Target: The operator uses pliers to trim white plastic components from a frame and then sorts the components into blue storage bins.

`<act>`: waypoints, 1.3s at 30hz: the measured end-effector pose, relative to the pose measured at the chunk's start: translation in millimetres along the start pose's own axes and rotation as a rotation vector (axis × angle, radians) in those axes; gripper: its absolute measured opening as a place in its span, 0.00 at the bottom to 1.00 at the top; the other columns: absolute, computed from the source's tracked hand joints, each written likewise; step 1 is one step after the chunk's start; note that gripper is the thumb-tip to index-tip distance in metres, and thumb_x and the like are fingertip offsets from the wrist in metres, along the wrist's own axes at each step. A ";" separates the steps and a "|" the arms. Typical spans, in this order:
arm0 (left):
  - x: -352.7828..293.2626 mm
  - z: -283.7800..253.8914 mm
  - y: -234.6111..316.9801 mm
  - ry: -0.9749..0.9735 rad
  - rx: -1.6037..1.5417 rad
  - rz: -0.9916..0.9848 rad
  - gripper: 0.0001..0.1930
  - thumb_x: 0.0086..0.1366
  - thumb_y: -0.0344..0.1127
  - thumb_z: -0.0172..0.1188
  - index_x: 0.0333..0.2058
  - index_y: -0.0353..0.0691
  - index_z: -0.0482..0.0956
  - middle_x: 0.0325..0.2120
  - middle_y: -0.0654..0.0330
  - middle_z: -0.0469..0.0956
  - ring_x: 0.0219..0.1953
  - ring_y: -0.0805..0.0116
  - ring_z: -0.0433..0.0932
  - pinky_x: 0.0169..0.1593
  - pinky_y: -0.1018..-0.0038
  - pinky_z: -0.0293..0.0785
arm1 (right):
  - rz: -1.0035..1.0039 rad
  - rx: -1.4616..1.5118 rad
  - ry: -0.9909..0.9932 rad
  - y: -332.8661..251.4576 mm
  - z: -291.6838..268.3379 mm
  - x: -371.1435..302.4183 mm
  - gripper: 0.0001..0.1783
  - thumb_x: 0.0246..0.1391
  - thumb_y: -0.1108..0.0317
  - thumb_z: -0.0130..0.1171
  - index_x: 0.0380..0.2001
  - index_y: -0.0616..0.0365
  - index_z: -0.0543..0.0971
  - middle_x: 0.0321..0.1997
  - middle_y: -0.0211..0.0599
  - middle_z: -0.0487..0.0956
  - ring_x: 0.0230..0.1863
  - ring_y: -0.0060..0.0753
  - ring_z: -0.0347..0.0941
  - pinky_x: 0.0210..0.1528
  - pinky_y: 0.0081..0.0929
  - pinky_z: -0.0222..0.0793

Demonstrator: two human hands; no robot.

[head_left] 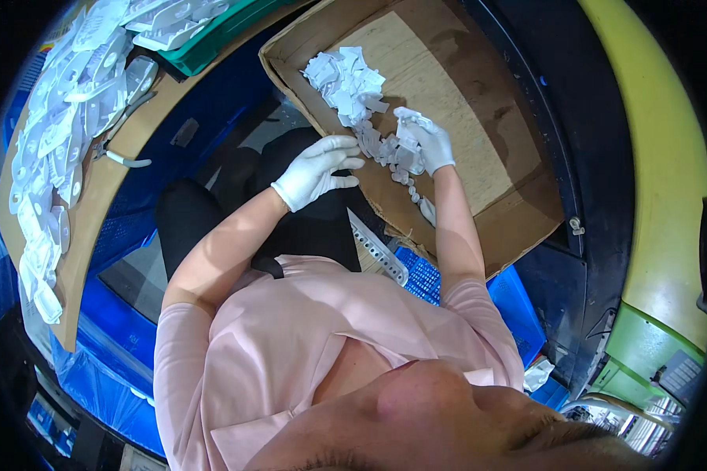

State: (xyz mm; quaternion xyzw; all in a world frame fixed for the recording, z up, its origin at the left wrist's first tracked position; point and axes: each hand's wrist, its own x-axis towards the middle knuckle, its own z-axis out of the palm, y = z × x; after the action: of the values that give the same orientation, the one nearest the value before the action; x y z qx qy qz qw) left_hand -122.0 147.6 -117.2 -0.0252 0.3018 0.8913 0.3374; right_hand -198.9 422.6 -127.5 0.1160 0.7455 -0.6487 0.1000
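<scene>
My left hand (318, 173), in a white glove, hovers by the near left edge of a cardboard box (385, 210). Its fingers are stretched out and apart, with nothing seen in them. My right hand (430, 144), gloved too, is inside the box with its fingers curled around white plastic pieces (407, 140); their exact shape is partly hidden by the glove. A heap of small flat white pieces (344, 82) lies in the box's far left part. From it a trail of smaller oval white pieces (401, 174) runs down past my right hand.
At left, a curved tan table (133, 129) bears many white moulded plastic parts (63, 133) and cutting pliers (122, 159). A green crate (204, 47) stands at its far end. Blue crates (518, 310) are below. A yellow-green machine (652, 157) rises at right.
</scene>
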 end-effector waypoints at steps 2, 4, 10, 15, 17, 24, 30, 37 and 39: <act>0.8 2.5 1.6 -0.014 -0.001 -0.007 0.20 0.67 0.32 0.48 0.56 0.35 0.63 0.53 0.54 0.68 0.54 0.62 0.71 0.52 0.62 0.73 | 0.060 0.018 0.054 6.6 -1.1 3.4 0.15 0.48 0.63 0.63 0.37 0.61 0.81 0.35 0.28 0.80 0.35 0.20 0.75 0.38 0.20 0.69; 1.1 1.9 1.4 -0.023 -0.001 -0.011 0.20 0.67 0.32 0.48 0.56 0.35 0.63 0.53 0.54 0.68 0.54 0.61 0.71 0.52 0.62 0.73 | 0.120 0.038 0.102 13.2 -1.3 8.4 0.15 0.49 0.64 0.63 0.38 0.62 0.81 0.35 0.28 0.80 0.35 0.20 0.75 0.37 0.20 0.69; -0.9 -4.3 -5.2 -0.064 -0.028 0.031 0.20 0.68 0.33 0.48 0.56 0.35 0.64 0.54 0.54 0.68 0.54 0.61 0.71 0.52 0.63 0.72 | -0.040 0.018 0.048 17.9 5.7 9.2 0.16 0.52 0.74 0.56 0.45 0.65 0.79 0.43 0.36 0.81 0.42 0.25 0.77 0.44 0.19 0.71; -0.7 -3.0 -5.1 -0.059 -0.003 0.028 0.18 0.68 0.33 0.47 0.55 0.34 0.65 0.54 0.54 0.68 0.55 0.61 0.70 0.53 0.63 0.72 | -0.215 -0.302 0.003 13.7 4.9 -0.3 0.23 0.48 0.81 0.50 0.50 0.65 0.75 0.52 0.38 0.77 0.50 0.28 0.74 0.53 0.21 0.68; 0.8 -3.6 -5.3 -0.059 -0.008 0.016 0.22 0.67 0.32 0.48 0.58 0.36 0.61 0.56 0.54 0.65 0.55 0.60 0.70 0.53 0.62 0.72 | -0.233 -0.276 0.001 14.2 4.2 -2.4 0.22 0.49 0.80 0.50 0.50 0.63 0.76 0.50 0.38 0.78 0.48 0.28 0.75 0.52 0.22 0.68; -2.8 19.0 -0.2 -0.047 0.099 0.127 0.48 0.58 0.34 0.62 0.68 0.56 0.36 0.64 0.53 0.51 0.56 0.53 0.68 0.56 0.63 0.69 | -0.605 -0.510 -0.017 -39.4 86.5 -74.8 0.19 0.46 0.77 0.53 0.44 0.58 0.79 0.42 0.40 0.78 0.44 0.40 0.75 0.47 0.31 0.70; 15.6 13.0 -0.7 -0.035 -0.184 0.033 0.33 0.63 0.42 0.57 0.64 0.49 0.54 0.52 0.56 0.69 0.51 0.66 0.73 0.50 0.71 0.73 | -0.794 -0.779 -0.054 -32.3 112.2 -85.0 0.26 0.39 0.73 0.59 0.47 0.59 0.72 0.48 0.46 0.73 0.49 0.51 0.69 0.52 0.38 0.66; 12.6 -3.7 4.9 -0.231 -0.303 0.055 0.18 0.62 0.34 0.57 0.51 0.43 0.67 0.45 0.54 0.73 0.44 0.65 0.76 0.42 0.69 0.76 | -0.716 -0.615 -0.443 -72.6 95.8 -63.0 0.27 0.47 0.69 0.55 0.53 0.62 0.70 0.58 0.46 0.67 0.59 0.41 0.64 0.62 0.35 0.57; 7.7 -4.2 5.3 -0.271 -0.333 0.031 0.16 0.61 0.34 0.59 0.46 0.43 0.68 0.44 0.51 0.74 0.38 0.66 0.76 0.34 0.66 0.77 | -0.337 -0.119 -0.617 -53.6 83.5 -16.5 0.26 0.53 0.64 0.55 0.54 0.63 0.70 0.58 0.42 0.68 0.59 0.30 0.64 0.62 0.30 0.56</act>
State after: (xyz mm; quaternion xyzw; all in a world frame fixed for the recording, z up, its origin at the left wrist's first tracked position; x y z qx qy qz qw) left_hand -131.9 146.6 -119.8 0.0442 0.1023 0.9292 0.3522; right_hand -199.5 332.0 -83.5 -0.2159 0.7252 -0.6161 0.2187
